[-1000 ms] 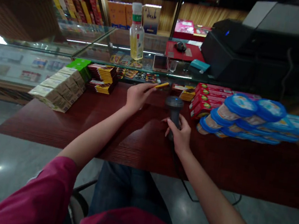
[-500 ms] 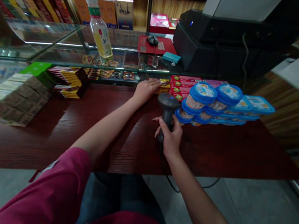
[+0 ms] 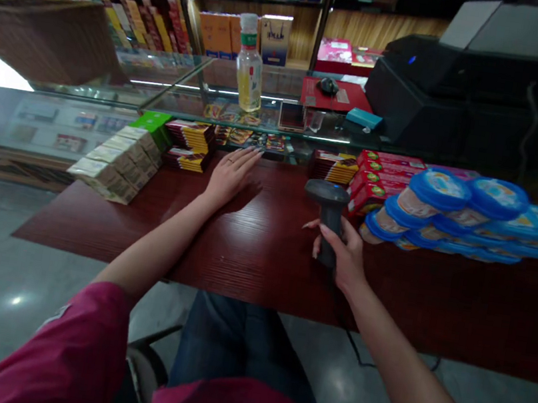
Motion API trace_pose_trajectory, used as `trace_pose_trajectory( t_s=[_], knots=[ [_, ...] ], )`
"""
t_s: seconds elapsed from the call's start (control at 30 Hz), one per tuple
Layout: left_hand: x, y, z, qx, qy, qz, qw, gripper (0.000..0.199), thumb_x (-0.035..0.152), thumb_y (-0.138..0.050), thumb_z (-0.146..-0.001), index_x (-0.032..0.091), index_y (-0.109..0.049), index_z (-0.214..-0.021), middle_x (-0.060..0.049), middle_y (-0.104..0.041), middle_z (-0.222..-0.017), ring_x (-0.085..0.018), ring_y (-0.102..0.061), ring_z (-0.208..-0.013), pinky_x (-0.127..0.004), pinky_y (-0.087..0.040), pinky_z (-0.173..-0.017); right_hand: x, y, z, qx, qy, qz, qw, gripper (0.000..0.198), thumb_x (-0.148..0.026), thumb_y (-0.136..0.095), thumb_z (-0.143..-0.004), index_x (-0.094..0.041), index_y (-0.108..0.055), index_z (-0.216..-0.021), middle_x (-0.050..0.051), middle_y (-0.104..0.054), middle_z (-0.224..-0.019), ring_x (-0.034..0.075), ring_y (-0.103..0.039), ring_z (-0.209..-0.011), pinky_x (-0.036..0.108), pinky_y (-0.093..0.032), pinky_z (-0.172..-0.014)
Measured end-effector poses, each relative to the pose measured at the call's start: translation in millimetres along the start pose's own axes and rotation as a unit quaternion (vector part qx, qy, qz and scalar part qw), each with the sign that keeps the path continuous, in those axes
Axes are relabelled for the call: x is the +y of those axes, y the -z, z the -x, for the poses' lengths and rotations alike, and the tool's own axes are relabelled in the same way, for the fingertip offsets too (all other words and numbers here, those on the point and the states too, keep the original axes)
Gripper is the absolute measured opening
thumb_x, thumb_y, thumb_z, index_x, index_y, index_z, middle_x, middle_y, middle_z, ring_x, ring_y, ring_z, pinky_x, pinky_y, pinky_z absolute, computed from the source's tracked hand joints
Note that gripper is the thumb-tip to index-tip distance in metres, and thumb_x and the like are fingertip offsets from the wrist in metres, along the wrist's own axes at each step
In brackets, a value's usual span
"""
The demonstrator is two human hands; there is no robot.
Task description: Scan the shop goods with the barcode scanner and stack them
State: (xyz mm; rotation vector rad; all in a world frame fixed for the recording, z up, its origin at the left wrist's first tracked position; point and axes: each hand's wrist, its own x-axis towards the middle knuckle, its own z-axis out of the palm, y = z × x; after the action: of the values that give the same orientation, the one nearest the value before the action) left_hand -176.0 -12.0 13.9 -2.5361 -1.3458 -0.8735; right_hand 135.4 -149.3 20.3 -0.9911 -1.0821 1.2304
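In my right hand (image 3: 349, 254) is a dark handheld barcode scanner (image 3: 328, 200), held upright above the counter with its head at the top. My left hand (image 3: 231, 172) is palm down over the wooden counter, fingers stretched out and holding nothing. Just left of it stands a stack of yellow-and-brown packs (image 3: 189, 144). A second pile of such packs (image 3: 333, 166) sits between my hands at the back, beside stacked red boxes (image 3: 375, 185). Blue-lidded tubs (image 3: 440, 189) are piled right of the scanner.
Pale cartons (image 3: 120, 162) and a green box (image 3: 152, 125) line the counter's left side. On the glass case behind stand a drink bottle (image 3: 250, 74), a mouse (image 3: 327, 86) on a red mat and a light-blue box (image 3: 364, 118). A black machine (image 3: 416, 95) occupies the back right.
My left hand has come off the right pile of yellow-and-brown packs and moved left, near the other stack. The view has turned left. My right hand still grips the barcode scanner.
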Motion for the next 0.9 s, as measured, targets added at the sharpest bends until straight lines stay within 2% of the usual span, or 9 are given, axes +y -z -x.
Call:
trace_pose_trajectory(
  t_s=[0.13,0.23,0.33,0.5,0.6,0.67,0.77,0.83,0.9],
  knots=[
    [-58.7,47.1,52.8,0.025,0.119,-0.06,0.991,0.068,0.015,-0.053,-0.097,0.023,-0.052,-0.165,-0.01,-0.052,-0.17,-0.029,-0.043,-0.164,-0.055,-0.032,-0.137,-3.3,-34.9,-19.0,-0.13,-0.03,-0.007,0.991,0.041,-0.049,-0.089,-0.081,-0.021,-0.068,-0.102,0.006,-0.081,-0.097,0.012,-0.062,-0.045,0.027,-0.05,-0.041],
    [-81.5,56.3,71.6,0.019,0.199,-0.094,0.975,0.065,0.02,-0.062,-0.096,0.013,-0.055,-0.16,-0.02,-0.052,-0.168,-0.038,-0.044,-0.162,-0.061,-0.032,-0.135,-0.8,-66.0,-36.0,-0.187,-0.035,-0.008,0.982,0.043,-0.049,-0.091,-0.079,-0.019,-0.069,-0.102,0.006,-0.081,-0.097,0.013,-0.064,-0.046,0.028,-0.051,-0.042],
    [-88.6,54.6,76.7,-0.012,0.229,-0.111,0.967,0.065,0.022,-0.065,-0.097,0.004,-0.055,-0.158,-0.027,-0.05,-0.167,-0.043,-0.045,-0.161,-0.064,-0.035,-0.132,7.9,-86.6,-46.5,-0.191,-0.037,-0.011,0.981,0.043,-0.051,-0.09,-0.079,-0.019,-0.069,-0.099,0.007,-0.081,-0.094,0.013,-0.063,-0.045,0.028,-0.049,-0.042],
    [-86.2,60.0,71.7,-0.017,0.204,-0.102,0.973,0.047,0.013,-0.05,-0.102,0.014,-0.073,-0.143,-0.018,-0.071,-0.149,-0.037,-0.068,-0.139,-0.053,-0.052,-0.118,18.6,-90.6,-46.6,-0.184,-0.048,0.004,0.982,0.041,-0.053,-0.088,-0.08,-0.019,-0.071,-0.095,0.011,-0.083,-0.103,0.011,-0.06,-0.046,0.027,-0.049,-0.043],
    [-78.4,62.3,65.1,0.054,0.205,-0.067,0.975,0.029,0.026,-0.06,-0.105,0.025,-0.084,-0.121,-0.013,-0.084,-0.125,-0.037,-0.075,-0.123,-0.053,-0.054,-0.111,19.1,-87.7,-42.7,-0.186,-0.047,-0.001,0.981,0.043,-0.053,-0.09,-0.079,-0.02,-0.071,-0.098,0.011,-0.083,-0.107,0.011,-0.059,-0.047,0.028,-0.049,-0.041],
    [-69.1,59.5,59.6,0.129,0.213,-0.004,0.968,0.022,0.037,-0.07,-0.103,0.029,-0.085,-0.116,-0.009,-0.086,-0.113,-0.034,-0.076,-0.12,-0.048,-0.054,-0.111,20.2,-87.1,-40.6,-0.195,-0.04,-0.002,0.98,0.044,-0.051,-0.092,-0.078,-0.021,-0.071,-0.103,0.01,-0.083,-0.107,0.011,-0.058,-0.047,0.028,-0.05,-0.04],
    [-50.8,48.0,50.1,0.216,0.252,0.139,0.933,0.027,0.045,-0.076,-0.1,0.026,-0.085,-0.118,-0.006,-0.086,-0.112,-0.029,-0.076,-0.118,-0.039,-0.059,-0.103,24.6,-87.7,-39.1,-0.215,-0.027,0.009,0.976,0.045,-0.049,-0.093,-0.078,-0.023,-0.073,-0.109,0.007,-0.083,-0.101,0.011,-0.057,-0.047,0.027,-0.05,-0.04],
    [-39.4,37.5,44.3,0.223,0.282,0.237,0.902,0.03,0.047,-0.077,-0.099,0.022,-0.086,-0.114,-0.006,-0.086,-0.109,-0.027,-0.078,-0.109,-0.035,-0.062,-0.093,28.2,-88.2,-39.1,-0.231,-0.024,0.022,0.972,0.048,-0.05,-0.094,-0.077,-0.023,-0.074,-0.11,0.006,-0.083,-0.096,0.011,-0.057,-0.047,0.027,-0.05,-0.04],
    [-30.8,27.6,40.4,0.196,0.308,0.307,0.879,0.032,0.05,-0.08,-0.097,0.019,-0.087,-0.106,-0.006,-0.087,-0.101,-0.025,-0.08,-0.097,-0.033,-0.063,-0.082,31.2,-88.3,-39.6,-0.245,-0.022,0.033,0.969,0.05,-0.05,-0.095,-0.075,-0.022,-0.074,-0.111,0.005,-0.082,-0.092,0.011,-0.057,-0.047,0.026,-0.05,-0.04]
  ],
)
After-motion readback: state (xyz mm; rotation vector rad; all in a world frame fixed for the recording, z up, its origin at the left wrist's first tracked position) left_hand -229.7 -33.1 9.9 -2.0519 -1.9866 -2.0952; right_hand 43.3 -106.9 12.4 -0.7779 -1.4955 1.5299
